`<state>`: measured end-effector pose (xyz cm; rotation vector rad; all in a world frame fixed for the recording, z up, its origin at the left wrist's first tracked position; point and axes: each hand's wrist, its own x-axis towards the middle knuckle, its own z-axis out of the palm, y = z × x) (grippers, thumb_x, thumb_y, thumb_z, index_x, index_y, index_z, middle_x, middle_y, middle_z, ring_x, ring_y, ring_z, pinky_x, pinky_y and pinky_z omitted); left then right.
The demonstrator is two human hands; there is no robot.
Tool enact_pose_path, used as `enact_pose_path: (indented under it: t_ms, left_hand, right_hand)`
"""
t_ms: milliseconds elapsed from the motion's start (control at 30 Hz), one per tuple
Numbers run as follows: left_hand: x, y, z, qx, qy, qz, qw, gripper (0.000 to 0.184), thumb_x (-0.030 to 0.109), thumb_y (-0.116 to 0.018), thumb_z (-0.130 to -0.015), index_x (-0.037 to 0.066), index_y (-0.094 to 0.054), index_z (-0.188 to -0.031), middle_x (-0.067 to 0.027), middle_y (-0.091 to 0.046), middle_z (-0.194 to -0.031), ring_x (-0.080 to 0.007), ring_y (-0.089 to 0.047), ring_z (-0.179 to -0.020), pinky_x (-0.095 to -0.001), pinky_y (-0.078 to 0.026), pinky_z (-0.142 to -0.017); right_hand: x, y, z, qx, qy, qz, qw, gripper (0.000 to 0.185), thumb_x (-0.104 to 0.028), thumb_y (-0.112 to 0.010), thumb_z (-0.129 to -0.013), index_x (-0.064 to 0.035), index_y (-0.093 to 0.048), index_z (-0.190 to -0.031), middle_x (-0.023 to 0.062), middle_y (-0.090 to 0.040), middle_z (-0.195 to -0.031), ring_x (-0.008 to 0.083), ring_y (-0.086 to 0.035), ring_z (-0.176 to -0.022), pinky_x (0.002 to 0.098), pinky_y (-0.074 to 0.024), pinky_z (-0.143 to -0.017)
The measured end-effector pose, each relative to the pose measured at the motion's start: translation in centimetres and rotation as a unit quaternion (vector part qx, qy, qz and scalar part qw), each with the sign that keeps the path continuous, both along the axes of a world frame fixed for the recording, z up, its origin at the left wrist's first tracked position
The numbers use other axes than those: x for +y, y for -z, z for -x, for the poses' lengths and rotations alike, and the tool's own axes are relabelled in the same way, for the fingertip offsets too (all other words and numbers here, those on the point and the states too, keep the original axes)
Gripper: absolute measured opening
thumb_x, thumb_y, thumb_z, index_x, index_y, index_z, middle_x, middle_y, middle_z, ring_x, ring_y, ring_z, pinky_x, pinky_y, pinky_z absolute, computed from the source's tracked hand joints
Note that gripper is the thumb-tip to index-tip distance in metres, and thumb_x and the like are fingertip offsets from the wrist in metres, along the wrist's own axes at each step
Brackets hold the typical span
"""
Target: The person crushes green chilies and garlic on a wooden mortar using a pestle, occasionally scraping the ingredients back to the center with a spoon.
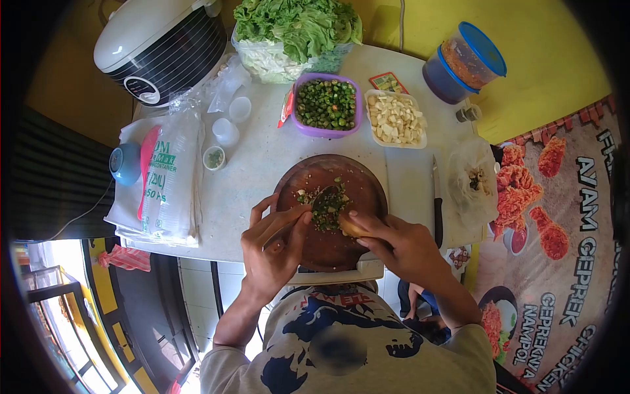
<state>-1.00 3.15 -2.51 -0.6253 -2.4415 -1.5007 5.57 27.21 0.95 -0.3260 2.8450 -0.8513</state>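
A broad round brown mortar (pixel 371 187) sits at the near edge of the table, with crushed green chillies and pale bits (pixel 331 213) in its middle. My left hand (pixel 272 246) is closed on a spoon (pixel 321 199), whose dark bowl rests in the crushed mix. My right hand (pixel 400 243) grips a light wooden pestle (pixel 351 225), its end against the right side of the mix. My fingers hide parts of both handles.
Beyond the mortar stand a purple tub of cut green chillies (pixel 326 133) and a tray of pale chopped garlic (pixel 398 141). A knife (pixel 438 213) and plastic bag (pixel 469 207) lie right. Small cups (pixel 225 131) and plastic packs (pixel 177 210) are left; a rice cooker (pixel 161 49) stands behind.
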Motion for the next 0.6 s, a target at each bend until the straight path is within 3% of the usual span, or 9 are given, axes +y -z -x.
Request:
enact_pose_path:
  t_ms: [33, 67, 100, 300, 367, 600]
  left_hand:
    - [-0.3, -0.3, -0.2, -0.003, -0.008, -0.003, 1.000, 0.007, 0.001, -0.075, -0.090, 0.001, -0.076, -0.097, -0.0107, -0.078, -0.087, -0.0204, -0.074, -0.071, -0.0451, -0.047, -0.105]
    - [-0.7, -0.5, -0.4, -0.005, -0.017, -0.006, 1.000, 0.007, 0.000, -0.075, -0.090, 0.001, -0.077, -0.096, -0.0109, -0.078, -0.086, -0.0198, -0.075, -0.072, -0.0462, -0.047, -0.106]
    - [-1.1, -0.8, -0.5, -0.004, -0.016, -0.005, 1.000, 0.007, 0.000, -0.075, -0.090, 0.001, -0.077, -0.096, -0.0109, -0.078, -0.086, -0.0198, -0.075, -0.072, -0.0462, -0.047, -0.106]
    - [-3.4, -1.0, -0.8, 0.003, -0.112, -0.004, 0.994, 0.007, -0.003, -0.073, -0.089, -0.001, -0.077, -0.094, -0.0115, -0.079, -0.087, -0.0197, -0.076, -0.077, -0.0500, -0.045, -0.107]
    - [-3.5, -0.9, -0.7, -0.007, -0.127, -0.004, 0.992, 0.006, -0.003, -0.073, -0.089, -0.001, -0.077, -0.092, -0.0117, -0.079, -0.086, -0.0192, -0.076, -0.076, -0.0501, -0.046, -0.106]
    - [-3.8, -0.3, -1.4, -0.011, -0.142, 0.015, 0.990, 0.005, -0.004, -0.073, -0.088, -0.001, -0.077, -0.090, -0.0104, -0.079, -0.087, -0.0185, -0.076, -0.075, -0.0503, -0.047, -0.104]
  right_hand:
    - [-1.0, -0.2, -0.1, 0.009, -0.003, -0.076, 0.997, 0.050, -0.024, -0.066, -0.099, -0.0248, -0.056, -0.148, 0.0096, -0.061, -0.080, 0.0271, -0.062, -0.061, 0.0369, -0.0531, -0.059]
    - [-1.4, 0.9, -0.1, 0.058, -0.006, -0.082, 0.995, 0.050, -0.036, -0.059, -0.102, -0.0317, -0.050, -0.151, 0.0092, -0.057, -0.077, 0.0277, -0.064, -0.058, 0.0407, -0.0524, -0.049]
    - [-1.9, 0.7, 0.2, 0.058, -0.005, -0.081, 0.995, 0.050, -0.036, -0.059, -0.102, -0.0317, -0.050, -0.151, 0.0092, -0.057, -0.077, 0.0277, -0.064, -0.058, 0.0407, -0.0524, -0.049]
    - [-3.0, -1.2, 2.8, 0.011, -0.032, -0.152, 0.988, 0.052, -0.031, -0.062, -0.100, -0.0295, -0.049, -0.151, 0.0117, -0.063, -0.084, 0.0314, -0.065, -0.058, 0.0432, -0.0532, -0.049]
    - [-3.0, -1.9, 4.3, -0.024, -0.086, -0.172, 0.981, 0.047, -0.029, -0.061, -0.101, -0.0265, -0.051, -0.147, 0.0153, -0.066, -0.085, 0.0336, -0.067, -0.059, 0.0446, -0.0536, -0.050]
    - [-2.7, -2.2, 6.0, -0.054, -0.133, -0.142, 0.980, 0.043, -0.029, -0.057, -0.102, -0.0183, -0.049, -0.144, 0.0217, -0.065, -0.078, 0.0380, -0.069, -0.063, 0.0475, -0.0539, -0.051]
